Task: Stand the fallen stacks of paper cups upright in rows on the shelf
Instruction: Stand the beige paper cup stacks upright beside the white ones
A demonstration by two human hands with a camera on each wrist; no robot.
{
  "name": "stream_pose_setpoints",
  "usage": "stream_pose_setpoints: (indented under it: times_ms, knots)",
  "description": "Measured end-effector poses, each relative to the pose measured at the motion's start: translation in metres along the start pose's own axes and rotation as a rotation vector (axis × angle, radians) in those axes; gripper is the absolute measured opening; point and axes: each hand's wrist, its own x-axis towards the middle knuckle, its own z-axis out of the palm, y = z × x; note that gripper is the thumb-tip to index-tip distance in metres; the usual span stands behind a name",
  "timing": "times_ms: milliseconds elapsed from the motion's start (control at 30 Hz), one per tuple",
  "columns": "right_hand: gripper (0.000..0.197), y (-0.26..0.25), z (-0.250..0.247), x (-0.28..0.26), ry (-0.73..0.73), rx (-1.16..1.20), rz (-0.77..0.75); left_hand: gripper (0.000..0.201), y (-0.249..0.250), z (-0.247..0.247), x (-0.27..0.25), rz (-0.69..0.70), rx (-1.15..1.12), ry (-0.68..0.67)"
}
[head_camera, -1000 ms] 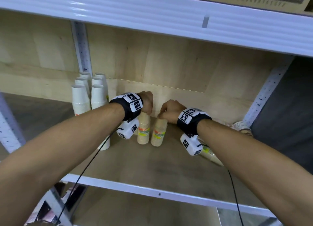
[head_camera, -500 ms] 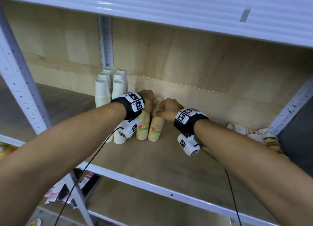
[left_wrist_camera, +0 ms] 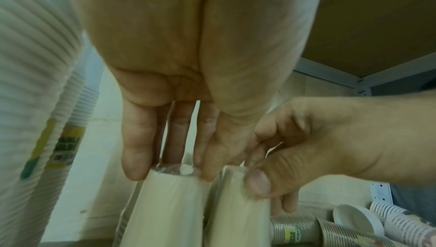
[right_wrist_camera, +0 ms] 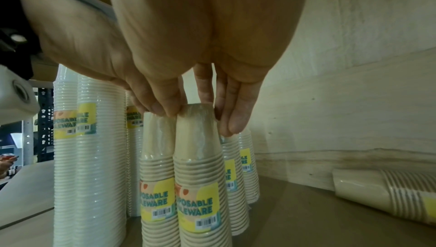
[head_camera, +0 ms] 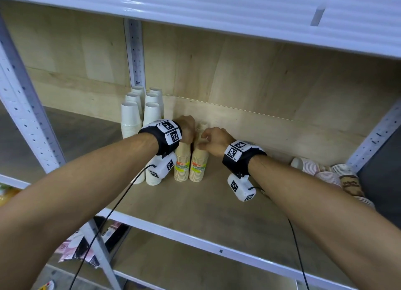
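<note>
Two beige cup stacks with yellow-green labels stand upright side by side on the wooden shelf (head_camera: 195, 205). My left hand (head_camera: 188, 130) holds the top of the left stack (head_camera: 181, 168) with fingertips and thumb (left_wrist_camera: 172, 172). My right hand (head_camera: 211, 137) pinches the top of the right stack (head_camera: 198, 168) between thumb and fingers (right_wrist_camera: 198, 116). More beige stacks (right_wrist_camera: 245, 167) stand just behind these two. Tall white cup stacks (head_camera: 138, 116) stand in rows to the left. Several fallen stacks (head_camera: 321, 172) lie at the shelf's right end.
The wooden back wall (head_camera: 260, 107) is close behind the stacks. A white upright post (head_camera: 134, 57) rises behind the white cups and another (head_camera: 373, 137) at the right. The upper shelf's rail (head_camera: 217, 11) hangs overhead. A fallen beige stack (right_wrist_camera: 389, 195) lies to my right.
Both hands stay on the tops of the two beige stacks. The stacks now stand closer together and straighter. The head view has swung, showing more of the left shelf.
</note>
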Motion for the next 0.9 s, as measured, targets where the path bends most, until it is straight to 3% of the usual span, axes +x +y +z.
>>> stream_pose_setpoints:
  times_ms: [133,267,367,533,667,800,900]
  knots:
    - [0.037,0.009,-0.001,0.002,0.006,0.0,-0.008,0.03,0.004,-0.013,0.0,0.016,-0.032,0.009]
    - [0.035,0.023,-0.011,0.0,0.016,-0.051,0.008,0.011,0.007,-0.031,0.006,0.083,-0.096,0.032]
    - [0.036,0.04,-0.028,-0.006,0.048,-0.083,0.032,0.029,0.018,-0.04,0.013,0.145,-0.176,0.048]
    - [0.037,0.082,-0.06,-0.021,0.075,-0.112,0.133,0.033,0.052,-0.045,0.019,0.228,-0.258,0.112]
    - [0.043,0.112,-0.083,-0.045,0.078,-0.137,0.23,0.039,0.081,-0.035,0.034,0.306,-0.317,0.106]
    - [0.031,0.142,-0.092,-0.069,0.063,-0.136,0.301,0.041,0.113,-0.013,0.054,0.376,-0.32,0.071]
    - [0.04,0.166,-0.088,-0.085,0.005,-0.146,0.348,0.045,0.136,0.008,0.072,0.417,-0.318,0.064]
